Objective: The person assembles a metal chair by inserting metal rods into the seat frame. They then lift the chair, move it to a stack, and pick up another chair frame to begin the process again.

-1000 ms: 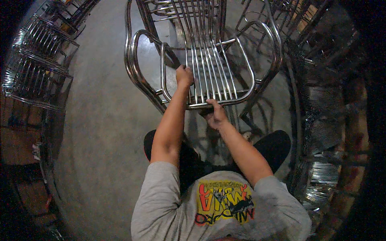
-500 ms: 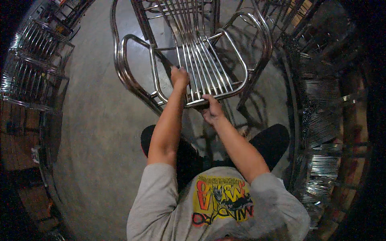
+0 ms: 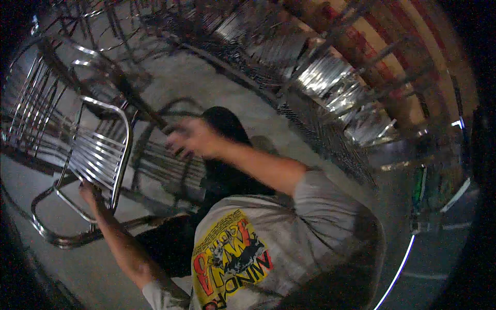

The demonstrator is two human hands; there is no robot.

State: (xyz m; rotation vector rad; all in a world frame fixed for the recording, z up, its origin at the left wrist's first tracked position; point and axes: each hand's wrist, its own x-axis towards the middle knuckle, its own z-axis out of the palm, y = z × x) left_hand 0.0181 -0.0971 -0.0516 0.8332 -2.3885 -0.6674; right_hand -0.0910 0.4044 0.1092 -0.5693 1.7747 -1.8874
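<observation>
Shiny tubular metal makes up the chair [image 3: 98, 155] at the left of the scene, its slatted seat slanting beside my legs. My left hand [image 3: 91, 194] is at the seat's slats, fingers bent; I cannot tell whether they close round one. My right hand [image 3: 194, 138] is blurred near my dark-clad knee [image 3: 227, 124], fingers loosely parted, near the chair's frame. Farther off to the right lies a stack of bright metal pieces [image 3: 325, 80].

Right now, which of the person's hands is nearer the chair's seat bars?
The left hand, at the edge of the shiny seat bars; the blurred right hand is apart from them.
</observation>
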